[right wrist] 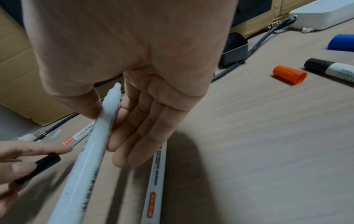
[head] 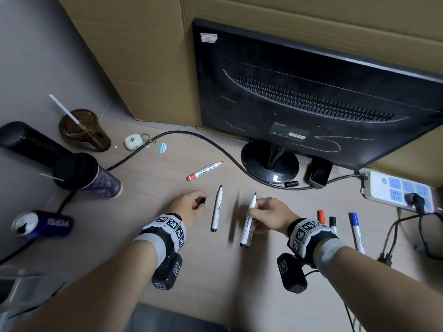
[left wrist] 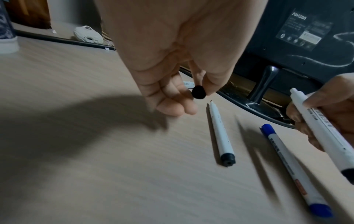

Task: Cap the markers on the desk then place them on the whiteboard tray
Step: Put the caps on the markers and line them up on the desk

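Right hand [head: 268,215] grips an uncapped marker [head: 248,226], left hand [head: 189,207] pinching apparently its black cap [head: 202,202] just beside.

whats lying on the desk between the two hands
One uncapped black marker lies flat between the left hand and right hand, clearest in the head view.

Five markers [head: 217,208], two loose caps [head: 321,216], three drink cups [head: 81,130], one can [head: 40,224].
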